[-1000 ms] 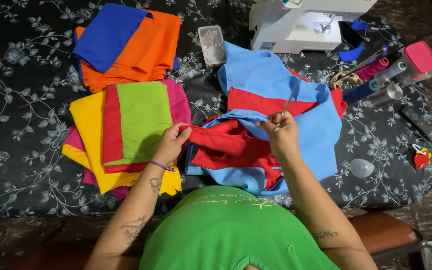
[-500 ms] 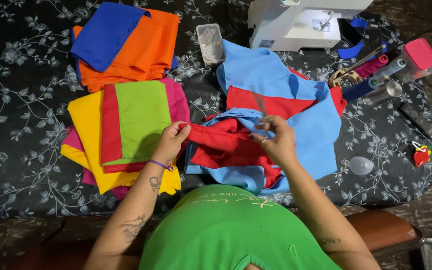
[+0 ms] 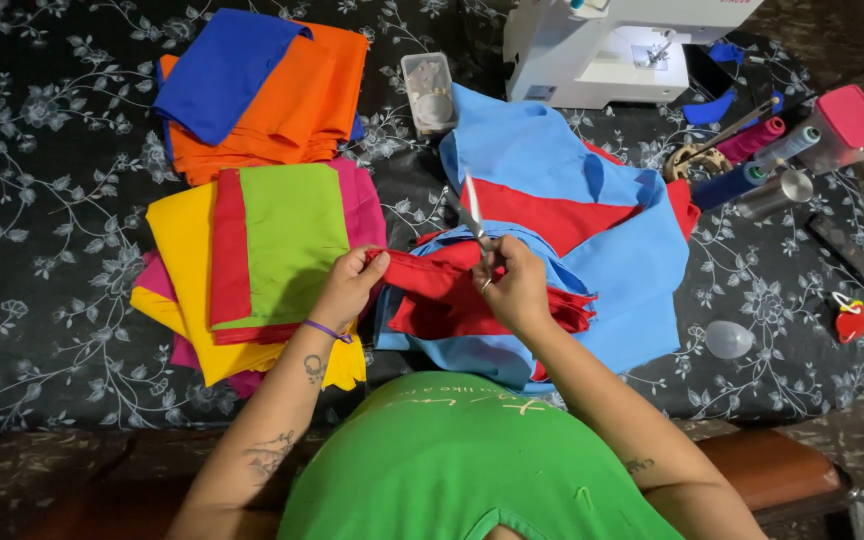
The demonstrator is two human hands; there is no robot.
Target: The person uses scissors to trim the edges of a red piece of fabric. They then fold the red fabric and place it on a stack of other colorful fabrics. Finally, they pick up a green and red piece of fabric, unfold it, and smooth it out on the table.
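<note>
Red cloth trimmed on the tabletop.
Scissors (image 3: 472, 215), raised a second ago, are now lowered to the red cloth (image 3: 432, 285), gripped by the right hand (image 3: 514, 285); its edge is pinched by the left hand (image 3: 350, 288).

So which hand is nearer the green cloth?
Left. The left hand pinches the red cloth right beside the green cloth; the right hand, holding scissors, is farther off.

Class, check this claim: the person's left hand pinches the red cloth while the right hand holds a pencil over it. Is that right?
Not quite. In the head view the right hand holds small scissors, not a pencil. The rest stands: the left hand pinches the red cloth, and the tool is over it.
</note>
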